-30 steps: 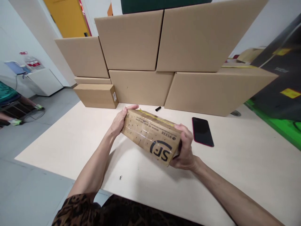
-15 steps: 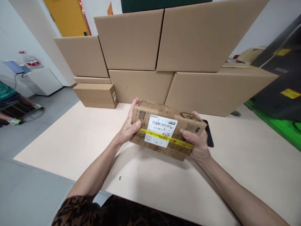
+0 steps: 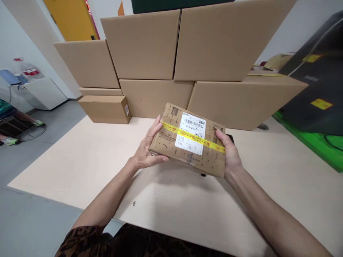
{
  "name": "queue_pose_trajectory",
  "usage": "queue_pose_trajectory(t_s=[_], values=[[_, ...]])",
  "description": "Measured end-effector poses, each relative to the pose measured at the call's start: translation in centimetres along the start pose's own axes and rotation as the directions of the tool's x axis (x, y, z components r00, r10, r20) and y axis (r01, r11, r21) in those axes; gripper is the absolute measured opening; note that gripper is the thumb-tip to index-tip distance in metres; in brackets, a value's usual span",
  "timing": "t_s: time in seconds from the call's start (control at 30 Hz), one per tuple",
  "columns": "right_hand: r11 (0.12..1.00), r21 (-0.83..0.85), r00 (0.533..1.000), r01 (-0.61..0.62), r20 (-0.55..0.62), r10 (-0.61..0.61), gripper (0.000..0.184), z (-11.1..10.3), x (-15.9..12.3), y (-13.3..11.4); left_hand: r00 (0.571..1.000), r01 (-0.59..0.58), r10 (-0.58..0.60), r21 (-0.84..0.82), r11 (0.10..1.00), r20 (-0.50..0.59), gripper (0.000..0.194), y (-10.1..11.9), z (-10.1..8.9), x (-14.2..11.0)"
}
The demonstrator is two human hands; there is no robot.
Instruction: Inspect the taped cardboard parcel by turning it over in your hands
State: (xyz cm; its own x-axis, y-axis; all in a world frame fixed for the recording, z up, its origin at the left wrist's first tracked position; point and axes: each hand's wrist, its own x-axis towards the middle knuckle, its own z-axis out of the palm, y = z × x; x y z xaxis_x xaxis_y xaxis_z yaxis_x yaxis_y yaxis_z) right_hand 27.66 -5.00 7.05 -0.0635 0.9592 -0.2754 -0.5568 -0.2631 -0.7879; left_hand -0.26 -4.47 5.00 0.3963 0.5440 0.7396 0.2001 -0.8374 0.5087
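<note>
Between my two hands is a brown cardboard box (image 3: 168, 137), held above the table and tilted so its broad face shows. That face carries a white shipping label (image 3: 184, 148) and a strip of yellow tape (image 3: 211, 144) with red print running across it. My left hand (image 3: 147, 148) grips the left end, thumb along the lower edge and fingers on the side. At the right end my right hand (image 3: 232, 155) is closed on it, its thumb resting on the labelled face. A dark flat object (image 3: 230, 138) lies partly hidden behind the box.
Large cardboard boxes (image 3: 142, 46) are stacked along the back of the pale table (image 3: 64, 160). A smaller carton (image 3: 103, 110) stands at back left. To the right are a black case-like object (image 3: 316, 82) and a green surface (image 3: 311, 142). Another person's legs (image 3: 24, 119) show at far left.
The box has been tipped so its labelled face turns more upward and its printed side is hidden. My left thumb has moved from the face to the lower edge. The view has shifted slightly.
</note>
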Motion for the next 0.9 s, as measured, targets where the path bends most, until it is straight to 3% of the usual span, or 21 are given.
queue_pose_trajectory(t_s=[0.13,0.23,0.3,0.37,0.5,0.57,0.6,0.63,0.7,0.8,0.83,0.9], values=[[0.994,-0.068,0.994,0.089,0.073,-0.084,0.063,1.0,-0.7,0.6,0.984,0.137,-0.145,-0.079,0.987,-0.105,0.100,-0.1,0.5,-0.3],[0.946,-0.128,0.954,0.299,0.023,-0.299,0.068,1.0,-1.1,0.7,0.944,0.239,-0.276,-0.200,0.950,-0.180,0.096,0.0,1.2,-0.4],[0.820,-0.251,0.856,0.514,0.081,-0.511,0.065,0.6,-1.4,0.5,0.900,0.300,-0.376,-0.311,0.902,-0.220,0.096,0.2,1.7,-0.4],[0.608,-0.391,0.714,0.691,0.233,-0.661,0.057,0.0,-1.7,0.4,0.846,0.372,-0.490,-0.423,0.826,-0.212,0.096,0.5,2.0,-0.2],[0.182,-0.482,0.444,0.857,0.511,-0.736,0.055,-0.7,-2.0,1.0,0.733,0.518,-0.670,-0.543,0.661,-0.116,0.098,1.1,1.6,0.5],[0.027,-0.439,0.315,0.898,0.599,-0.737,0.066,-1.0,-1.8,1.7,0.694,0.564,-0.715,-0.556,0.610,-0.082,0.098,1.3,1.1,0.8],[-0.026,-0.422,0.274,0.906,0.633,-0.724,0.076,-1.2,-1.5,2.0,0.673,0.586,-0.737,-0.561,0.585,-0.065,0.097,1.4,0.8,0.9],[-0.062,-0.420,0.259,0.906,0.662,-0.704,0.086,-1.4,-1.2,2.3,0.650,0.608,-0.759,-0.567,0.555,-0.046,0.098,1.5,0.5,1.0],[-0.102,-0.451,0.285,0.887,0.708,-0.646,0.102,-2.0,-0.6,2.6,0.602,0.647,-0.798,-0.582,0.493,-0.007,0.100,1.5,0.1,1.1],[-0.150,-0.475,0.325,0.867,0.768,-0.552,0.105,-2.7,0.3,2.5,0.552,0.680,-0.833,-0.597,0.425,0.037,0.100,1.4,-0.4,1.2],[-0.173,-0.460,0.312,0.871,0.790,-0.529,0.100,-2.9,0.4,2.4,0.544,0.686,-0.838,-0.598,0.415,0.043,0.099,1.4,-0.5,1.1],[-0.244,-0.379,0.212,0.893,0.831,-0.515,0.090,-3.0,0.5,2.2,0.534,0.698,-0.845,-0.583,0.416,0.037,0.097,1.3,-0.6,1.1]])
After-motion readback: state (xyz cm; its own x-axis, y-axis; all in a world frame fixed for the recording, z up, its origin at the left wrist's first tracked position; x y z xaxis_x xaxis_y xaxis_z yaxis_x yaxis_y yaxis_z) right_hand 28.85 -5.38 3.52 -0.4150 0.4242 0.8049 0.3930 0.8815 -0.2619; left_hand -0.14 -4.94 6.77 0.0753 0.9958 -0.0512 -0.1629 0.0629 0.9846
